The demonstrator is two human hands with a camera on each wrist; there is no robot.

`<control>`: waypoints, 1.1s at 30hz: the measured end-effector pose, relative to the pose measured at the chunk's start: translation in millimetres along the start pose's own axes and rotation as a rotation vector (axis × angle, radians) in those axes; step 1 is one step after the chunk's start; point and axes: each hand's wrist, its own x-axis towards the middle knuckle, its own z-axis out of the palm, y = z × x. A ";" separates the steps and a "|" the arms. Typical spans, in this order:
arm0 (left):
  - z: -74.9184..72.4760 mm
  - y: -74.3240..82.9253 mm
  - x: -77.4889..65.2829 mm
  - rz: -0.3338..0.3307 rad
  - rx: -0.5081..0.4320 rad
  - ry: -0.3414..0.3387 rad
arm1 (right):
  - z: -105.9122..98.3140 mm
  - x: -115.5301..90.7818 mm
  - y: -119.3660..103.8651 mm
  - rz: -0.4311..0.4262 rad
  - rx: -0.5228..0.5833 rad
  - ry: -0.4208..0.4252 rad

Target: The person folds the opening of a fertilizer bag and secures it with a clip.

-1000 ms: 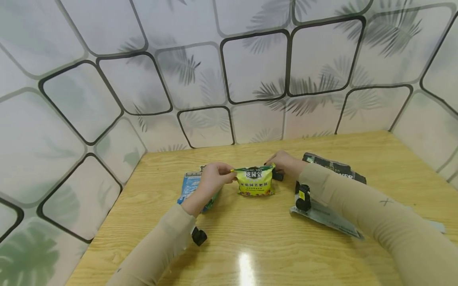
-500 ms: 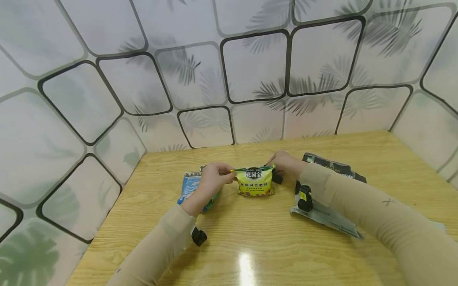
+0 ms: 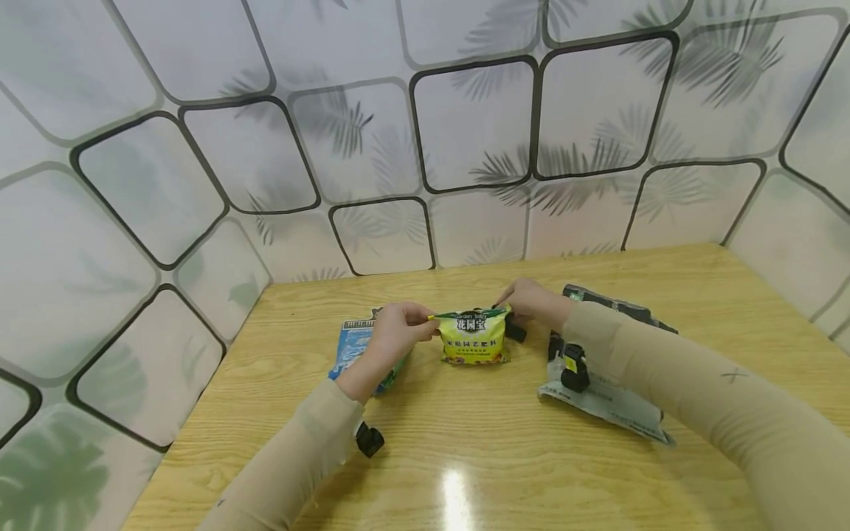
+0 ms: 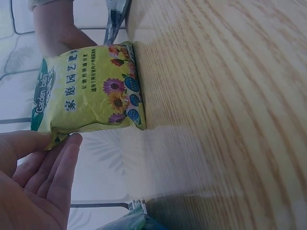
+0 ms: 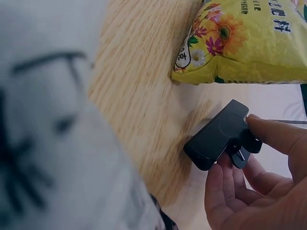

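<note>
A yellow bag of garden fertilizer point(image 3: 474, 345), printed with flowers, stands upright on the table. My left hand point(image 3: 396, 335) pinches its upper left corner between thumb and fingers, as the left wrist view also shows. Just right of the bag, my right hand point(image 3: 529, 304) holds a black bag clip point(image 5: 220, 135). Thumb and fingers grip the clip's handles, and its long bar points away from the palm, apart from the bag in the right wrist view. In the head view the clip is partly hidden behind the bag's right side.
A blue and green bag point(image 3: 350, 345) lies left of the yellow one, partly covered by the left hand. Under the right forearm lies a larger black and grey bag point(image 3: 607, 404). A patterned wall point(image 3: 478, 133) rises behind the wooden table point(image 3: 425, 428).
My right forearm has shifted slightly down and right, turning the wrist a little. The left hand and the yellow bag stay in place.
</note>
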 end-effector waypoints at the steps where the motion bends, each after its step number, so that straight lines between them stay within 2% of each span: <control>1: 0.1 -0.2 0.1 0.001 0.002 0.001 | -0.6 0.6 0.6 0.001 -0.007 0.001; 9: 0.5 -2.0 0.4 0.004 0.003 -0.006 | -5.3 0.1 3.2 0.007 -0.030 0.010; 33: 1.0 -2.1 1.1 0.008 -0.023 0.002 | -25.0 -19.4 11.5 -0.085 -0.086 -0.043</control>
